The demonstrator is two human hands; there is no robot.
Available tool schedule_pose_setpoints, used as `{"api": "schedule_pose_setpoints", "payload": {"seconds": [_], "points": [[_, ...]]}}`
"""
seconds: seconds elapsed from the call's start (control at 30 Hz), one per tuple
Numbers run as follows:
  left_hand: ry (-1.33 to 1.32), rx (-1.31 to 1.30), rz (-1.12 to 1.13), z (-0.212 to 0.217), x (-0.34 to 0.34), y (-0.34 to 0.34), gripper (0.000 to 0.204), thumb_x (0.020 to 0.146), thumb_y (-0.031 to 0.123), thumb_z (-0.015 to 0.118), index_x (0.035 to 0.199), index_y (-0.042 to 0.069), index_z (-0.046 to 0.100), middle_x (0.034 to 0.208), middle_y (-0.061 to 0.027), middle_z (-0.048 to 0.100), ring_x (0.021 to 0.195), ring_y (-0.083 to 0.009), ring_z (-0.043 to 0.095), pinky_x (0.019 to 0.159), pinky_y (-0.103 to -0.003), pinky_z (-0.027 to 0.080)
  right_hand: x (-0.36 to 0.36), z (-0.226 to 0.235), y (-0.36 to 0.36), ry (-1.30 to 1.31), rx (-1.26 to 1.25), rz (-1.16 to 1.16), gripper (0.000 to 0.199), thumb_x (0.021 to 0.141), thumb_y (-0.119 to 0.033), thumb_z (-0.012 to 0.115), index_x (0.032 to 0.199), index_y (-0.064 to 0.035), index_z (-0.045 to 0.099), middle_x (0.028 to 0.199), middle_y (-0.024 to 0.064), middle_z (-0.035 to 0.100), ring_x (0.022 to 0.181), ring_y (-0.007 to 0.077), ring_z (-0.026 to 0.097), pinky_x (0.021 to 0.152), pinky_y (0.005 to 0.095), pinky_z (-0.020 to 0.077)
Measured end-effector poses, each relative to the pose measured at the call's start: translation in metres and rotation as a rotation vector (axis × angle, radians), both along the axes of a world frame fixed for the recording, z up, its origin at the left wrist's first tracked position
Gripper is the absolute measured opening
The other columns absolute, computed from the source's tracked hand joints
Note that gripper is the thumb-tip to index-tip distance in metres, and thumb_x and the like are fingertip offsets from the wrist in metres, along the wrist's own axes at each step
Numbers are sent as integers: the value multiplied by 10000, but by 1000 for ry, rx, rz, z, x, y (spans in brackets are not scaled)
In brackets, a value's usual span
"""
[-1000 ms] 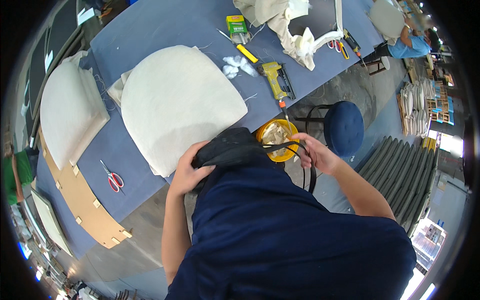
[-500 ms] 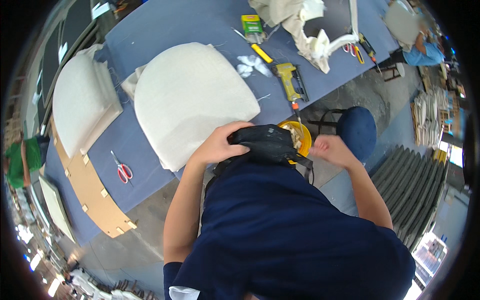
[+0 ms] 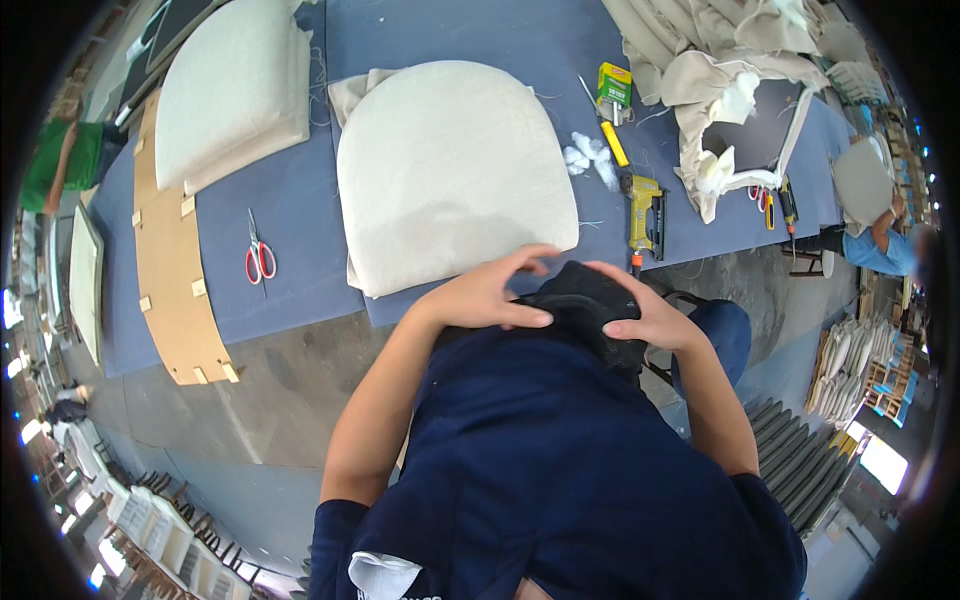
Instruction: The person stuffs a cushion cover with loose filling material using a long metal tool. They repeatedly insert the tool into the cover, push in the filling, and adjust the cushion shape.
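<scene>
A black waist pouch [image 3: 582, 305] sits at my front, against my dark blue shirt. My left hand [image 3: 492, 298] is at its left side, fingers and thumb apart, with the thumb tip over the pouch's edge. Around the right side of the pouch curls my right hand [image 3: 650, 318], its fingers on the far edge and its thumb on the near face. Just beyond my hands lies a cream padded cushion [image 3: 455, 170] with a rounded far end, on the blue-covered table [image 3: 290, 330]. A yellow staple gun [image 3: 645, 215] lies to its right.
Red-handled scissors [image 3: 260, 260] and a curved brown board [image 3: 180, 270] with small blocks lie left, near stacked cream cushions [image 3: 235, 95]. At right are a green box [image 3: 614, 92], white stuffing [image 3: 592, 158] and a fabric-draped frame [image 3: 700, 140]. A blue stool [image 3: 722, 335] stands beside the table.
My right hand has come in from the right onto the pouch. My left hand has loosened its hold. The view has turned, and the yellow bucket beside the pouch is out of sight.
</scene>
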State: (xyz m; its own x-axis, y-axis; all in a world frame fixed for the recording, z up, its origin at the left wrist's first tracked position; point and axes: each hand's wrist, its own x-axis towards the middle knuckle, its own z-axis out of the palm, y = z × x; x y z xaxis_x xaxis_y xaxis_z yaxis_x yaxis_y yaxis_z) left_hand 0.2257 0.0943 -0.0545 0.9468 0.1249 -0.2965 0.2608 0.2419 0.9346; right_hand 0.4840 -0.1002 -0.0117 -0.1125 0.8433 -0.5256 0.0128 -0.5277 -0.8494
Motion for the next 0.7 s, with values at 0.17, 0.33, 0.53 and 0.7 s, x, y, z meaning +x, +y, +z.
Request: {"api": "schedule_pose_setpoints", "payload": {"seconds": [0.17, 0.33, 0.53, 0.7], "points": [[173, 191, -66, -11, -41, 4, 261, 934, 164, 836, 1153, 30, 790, 895, -88, 760, 803, -179, 731, 775, -342, 584, 18, 13, -21, -11, -183, -1, 1188, 793, -329, 949, 1740, -118, 263, 1694, 153, 401, 1560, 265, 400, 1295, 392, 298], [-53, 560, 106, 2, 4, -13, 284, 946, 224, 786, 1156, 33, 787, 1088, -193, 785, 1045, -405, 728, 933, -457, 568, 28, 13, -39, -62, -272, 28, 1388, 682, -296, 1011, 1767, -138, 159, 1718, 158, 360, 1599, 279, 341, 1315, 396, 237], [110, 613, 122, 9, -27, -1, 269, 943, 211, 778, 1175, 83, 826, 1070, -167, 802, 1020, -386, 743, 932, -470, 582, 37, 1, -29, -57, -229, 86, 1358, 688, -289, 997, 1767, -132, 188, 1730, 149, 363, 1610, 264, 330, 1322, 390, 224], [56, 598, 269, -5, -113, -20, 301, 938, 152, 765, 1230, 112, 828, 986, -137, 791, 906, -357, 742, 841, -442, 589, 14, -9, 5, 63, -165, 0, 1210, 749, -561, 887, 1672, 45, 392, 1643, 152, 510, 1540, 256, 466, 1298, 379, 287]]}}
